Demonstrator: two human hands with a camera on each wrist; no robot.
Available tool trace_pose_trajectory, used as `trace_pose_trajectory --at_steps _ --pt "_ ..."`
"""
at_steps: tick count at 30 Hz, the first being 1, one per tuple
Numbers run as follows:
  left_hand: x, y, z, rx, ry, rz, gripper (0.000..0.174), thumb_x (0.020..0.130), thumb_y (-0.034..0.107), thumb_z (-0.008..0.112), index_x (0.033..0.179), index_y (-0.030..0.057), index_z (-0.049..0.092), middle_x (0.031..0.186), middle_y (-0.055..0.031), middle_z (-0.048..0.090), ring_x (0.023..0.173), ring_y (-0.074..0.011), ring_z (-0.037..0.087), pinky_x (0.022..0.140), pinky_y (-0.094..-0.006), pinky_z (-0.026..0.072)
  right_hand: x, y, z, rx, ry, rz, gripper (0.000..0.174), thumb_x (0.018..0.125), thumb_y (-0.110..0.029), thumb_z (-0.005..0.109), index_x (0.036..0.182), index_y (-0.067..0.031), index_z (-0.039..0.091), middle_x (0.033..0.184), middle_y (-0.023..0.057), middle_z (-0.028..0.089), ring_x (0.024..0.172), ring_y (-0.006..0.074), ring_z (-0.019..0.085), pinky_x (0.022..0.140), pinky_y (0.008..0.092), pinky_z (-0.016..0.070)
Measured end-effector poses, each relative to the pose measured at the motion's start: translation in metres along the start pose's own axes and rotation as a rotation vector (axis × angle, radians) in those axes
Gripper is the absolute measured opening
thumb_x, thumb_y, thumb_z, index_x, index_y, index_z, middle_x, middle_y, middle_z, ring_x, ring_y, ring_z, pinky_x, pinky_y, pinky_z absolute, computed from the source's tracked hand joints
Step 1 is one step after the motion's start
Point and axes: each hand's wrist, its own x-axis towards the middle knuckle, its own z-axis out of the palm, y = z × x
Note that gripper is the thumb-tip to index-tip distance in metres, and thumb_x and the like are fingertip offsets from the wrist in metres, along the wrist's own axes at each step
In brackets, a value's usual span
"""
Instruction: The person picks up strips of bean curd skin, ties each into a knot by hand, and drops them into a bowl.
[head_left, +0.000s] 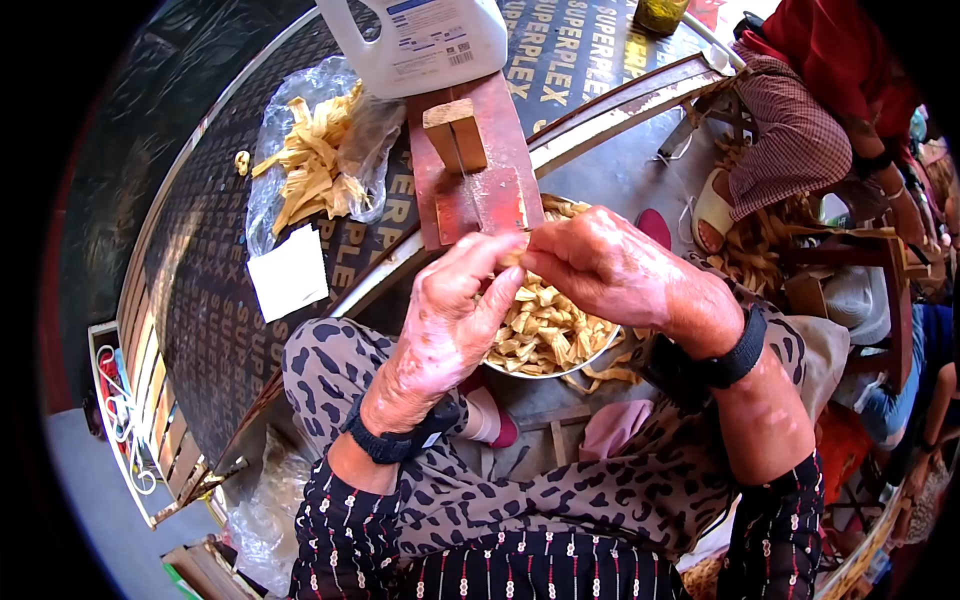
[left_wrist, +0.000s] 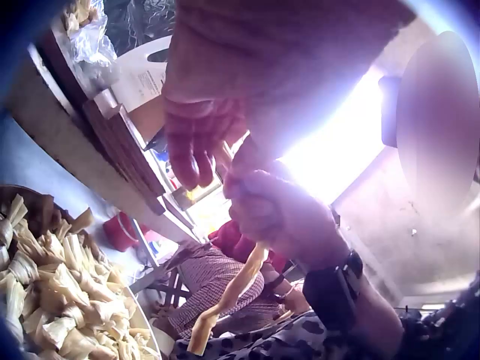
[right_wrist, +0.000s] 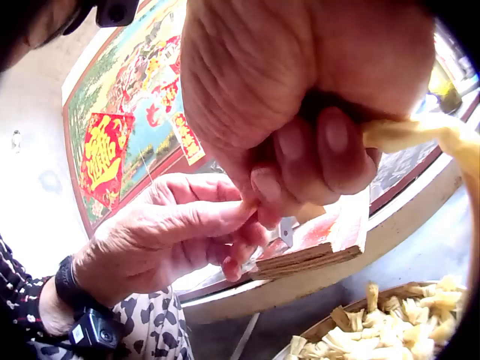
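Observation:
In the head view my left hand (head_left: pixel 445 305) and right hand (head_left: pixel 610 265) meet fingertip to fingertip above a round bowl (head_left: pixel 545 376) of knotted yellow strips (head_left: pixel 545 335). My right fingers curl round a long, flat yellow strip (right_wrist: pixel 420 135), whose loose length comes out of the fist in the right wrist view. The same strip (left_wrist: pixel 229 292) hangs below the right hand in the left wrist view. My left thumb and forefinger pinch at the strip's other end, right against the right fingertips; the bit between them is mostly hidden.
A red bench (head_left: pixel 495 110) bearing an upright wooden block (head_left: pixel 455 140) and a white jug (head_left: pixel 430 50) lies just ahead. To its left, loose yellow strips (head_left: pixel 310 165) sit on a plastic bag (head_left: pixel 262 215) beside white paper (head_left: pixel 288 275). Another person's checked trousers (head_left: pixel 795 140) show at right.

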Motion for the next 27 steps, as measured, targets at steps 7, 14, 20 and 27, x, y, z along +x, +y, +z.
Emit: trace_pose_trajectory --at_steps 7,14,20,27 --pt "-0.001 0.003 -0.03 0.111 -0.075 0.036 0.011 0.084 0.004 0.059 0.088 -0.0049 0.062 0.072 -0.011 0.06 0.066 -0.0194 0.06 0.06 -0.0279 0.0457 0.0 -0.001 -0.002 0.05 -0.041 -0.017 0.028 0.087 -0.02 0.054 0.071 0.0024 0.054 0.064 0.0231 0.053 0.065 0.0412 0.052 0.056 0.0465 0.0401" --pt "-0.001 -0.004 -0.056 0.299 0.056 0.016 0.015 0.085 0.005 0.058 0.097 -0.0033 0.063 0.091 -0.0101 0.062 0.08 -0.0155 0.059 0.07 -0.0254 0.0471 0.005 -0.001 0.009 0.049 0.047 -0.034 0.028 0.088 -0.017 0.052 0.069 0.0027 0.051 0.062 0.0232 0.051 0.065 0.042 0.052 0.057 0.0477 0.0395" --pt "0.0 0.005 -0.032 0.4 -0.187 0.315 0.044 0.081 0.009 0.058 0.122 -0.0019 0.047 0.108 -0.0195 0.057 0.104 -0.0324 0.054 0.091 -0.0392 0.043 0.007 -0.001 0.012 0.066 -0.068 -0.001 0.028 0.088 -0.018 0.051 0.071 0.0038 0.053 0.067 0.0238 0.053 0.067 0.042 0.052 0.059 0.046 0.0408" --pt "-0.003 0.006 -0.038 0.302 -0.342 0.202 0.015 0.088 0.014 0.054 0.091 -0.0004 0.055 0.08 -0.0142 0.055 0.072 -0.0321 0.057 0.065 -0.0384 0.0467 0.005 -0.002 0.002 0.128 -0.153 0.04 0.03 0.087 -0.024 0.055 0.074 0.003 0.057 0.066 0.0218 0.053 0.066 0.0391 0.054 0.059 0.0442 0.0408"
